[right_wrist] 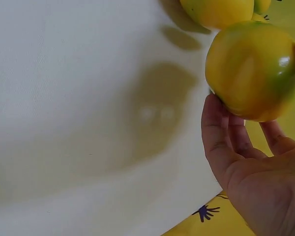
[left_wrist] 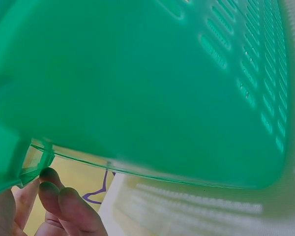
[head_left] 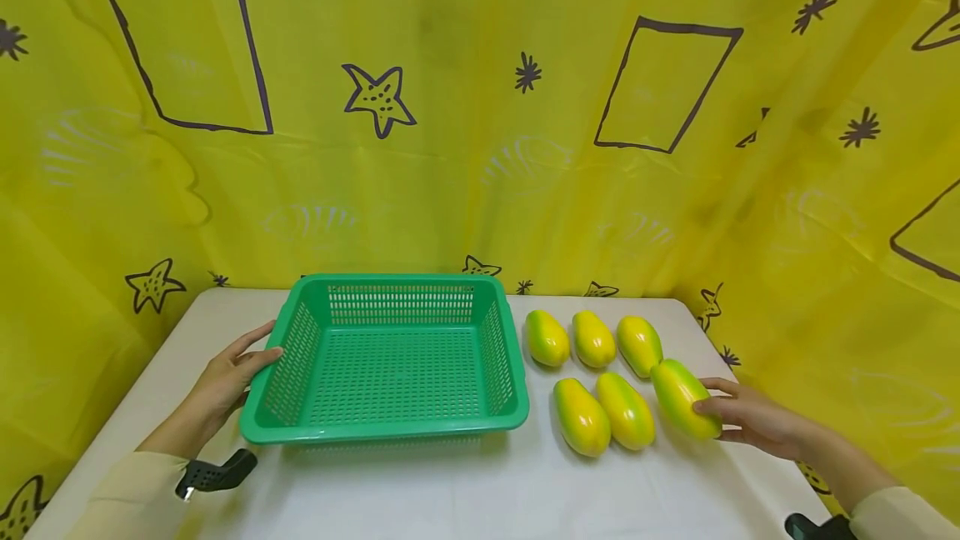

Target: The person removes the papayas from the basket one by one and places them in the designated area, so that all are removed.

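A green plastic basket [head_left: 390, 432] with slotted walls stands on the left half of the table, with nothing inside. My left hand [head_left: 228, 377] grips its left rim, thumb over the top; in the left wrist view, curled fingers [left_wrist: 76, 206] show below the rim beside the basket's outer wall [left_wrist: 113, 98]. At the table's right side, my right hand [head_left: 757, 415] holds a glossy yellow-green papaya [head_left: 681, 394]. In the right wrist view that papaya [right_wrist: 253, 71] sits between thumb and fingers, above the table, its shadow cast below.
Several more papayas lie right of the basket: a back row with one papaya [head_left: 594, 339] in its middle, and a front pair including a papaya [head_left: 581, 419]. The white table [head_left: 480, 498] meets a yellow patterned curtain [head_left: 450, 190] at the back and sides.
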Motion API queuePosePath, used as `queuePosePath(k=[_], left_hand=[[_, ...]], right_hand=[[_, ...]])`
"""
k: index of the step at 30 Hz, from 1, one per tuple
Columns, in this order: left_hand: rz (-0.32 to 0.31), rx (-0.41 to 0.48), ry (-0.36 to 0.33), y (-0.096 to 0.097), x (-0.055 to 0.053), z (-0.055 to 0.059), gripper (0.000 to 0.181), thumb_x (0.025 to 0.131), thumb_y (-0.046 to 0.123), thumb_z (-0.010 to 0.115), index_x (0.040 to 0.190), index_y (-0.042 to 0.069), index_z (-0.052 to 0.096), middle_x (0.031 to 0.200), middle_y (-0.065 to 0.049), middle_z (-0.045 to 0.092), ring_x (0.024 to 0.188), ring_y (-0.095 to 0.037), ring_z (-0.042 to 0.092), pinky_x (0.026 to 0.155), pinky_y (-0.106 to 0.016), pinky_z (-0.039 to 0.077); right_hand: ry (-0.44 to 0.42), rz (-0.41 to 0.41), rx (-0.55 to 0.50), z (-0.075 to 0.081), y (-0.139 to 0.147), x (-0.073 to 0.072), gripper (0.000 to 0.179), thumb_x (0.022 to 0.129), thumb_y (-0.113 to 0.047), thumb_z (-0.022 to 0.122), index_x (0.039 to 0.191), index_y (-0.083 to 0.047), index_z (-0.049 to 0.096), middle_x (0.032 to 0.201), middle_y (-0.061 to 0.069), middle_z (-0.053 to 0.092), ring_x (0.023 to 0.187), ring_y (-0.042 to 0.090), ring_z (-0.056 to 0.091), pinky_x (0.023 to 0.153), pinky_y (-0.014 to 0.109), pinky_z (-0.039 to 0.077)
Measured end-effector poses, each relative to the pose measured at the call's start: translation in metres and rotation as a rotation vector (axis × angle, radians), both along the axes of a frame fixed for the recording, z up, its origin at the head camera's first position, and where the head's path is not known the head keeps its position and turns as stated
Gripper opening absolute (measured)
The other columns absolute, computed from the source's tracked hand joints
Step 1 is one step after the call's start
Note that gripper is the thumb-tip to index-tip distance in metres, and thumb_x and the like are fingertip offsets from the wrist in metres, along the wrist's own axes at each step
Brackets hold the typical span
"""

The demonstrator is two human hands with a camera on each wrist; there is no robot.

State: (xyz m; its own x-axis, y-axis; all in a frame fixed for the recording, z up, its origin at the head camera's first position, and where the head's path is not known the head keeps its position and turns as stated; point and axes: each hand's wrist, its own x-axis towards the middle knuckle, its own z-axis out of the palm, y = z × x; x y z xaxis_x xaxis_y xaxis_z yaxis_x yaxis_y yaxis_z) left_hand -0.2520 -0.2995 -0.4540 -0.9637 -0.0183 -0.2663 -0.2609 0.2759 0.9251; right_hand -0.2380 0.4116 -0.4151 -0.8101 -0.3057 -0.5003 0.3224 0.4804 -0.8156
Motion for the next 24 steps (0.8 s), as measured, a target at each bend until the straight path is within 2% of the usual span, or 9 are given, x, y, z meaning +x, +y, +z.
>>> queuePosePath(k=[9,16,24], left_hand=[[0.002,0.013,0.02,0.0,0.002,-0.002,0.08,0.098,0.042,0.058,0.159,0.014,0.014,0.11,0.004,0.063,0.088,-0.006,0.062,0.077,-0.03,0.054],[0.003,0.016,0.022,0.0,0.001,-0.002,0.079,0.098,0.042,0.058,0.159,0.014,0.015,0.108,0.006,0.063,0.087,-0.005,0.063,0.077,-0.03,0.055],[-0.001,0.013,0.023,0.0,0.0,-0.002,0.079,0.099,0.042,0.057,0.159,0.014,0.014,0.109,0.006,0.063,0.088,-0.005,0.063,0.077,-0.03,0.055]], right_hand=[[0.056,-0.058,0.081,-0.013,-0.004,0.002,0.075,0.099,-0.027,0.055,0.144,0.019,0.015,0.13,0.021,0.05,0.109,0.021,0.056,0.089,0.038,0.052],[0.056,-0.092,0.118,-0.02,-0.009,0.004,0.077,0.099,-0.029,0.055,0.144,0.019,0.016,0.134,0.033,0.044,0.115,0.031,0.056,0.092,0.044,0.052],[0.048,-0.111,0.163,-0.022,-0.013,0.004,0.08,0.098,-0.033,0.055,0.144,0.019,0.016,0.136,0.038,0.04,0.117,0.036,0.055,0.094,0.047,0.051]])
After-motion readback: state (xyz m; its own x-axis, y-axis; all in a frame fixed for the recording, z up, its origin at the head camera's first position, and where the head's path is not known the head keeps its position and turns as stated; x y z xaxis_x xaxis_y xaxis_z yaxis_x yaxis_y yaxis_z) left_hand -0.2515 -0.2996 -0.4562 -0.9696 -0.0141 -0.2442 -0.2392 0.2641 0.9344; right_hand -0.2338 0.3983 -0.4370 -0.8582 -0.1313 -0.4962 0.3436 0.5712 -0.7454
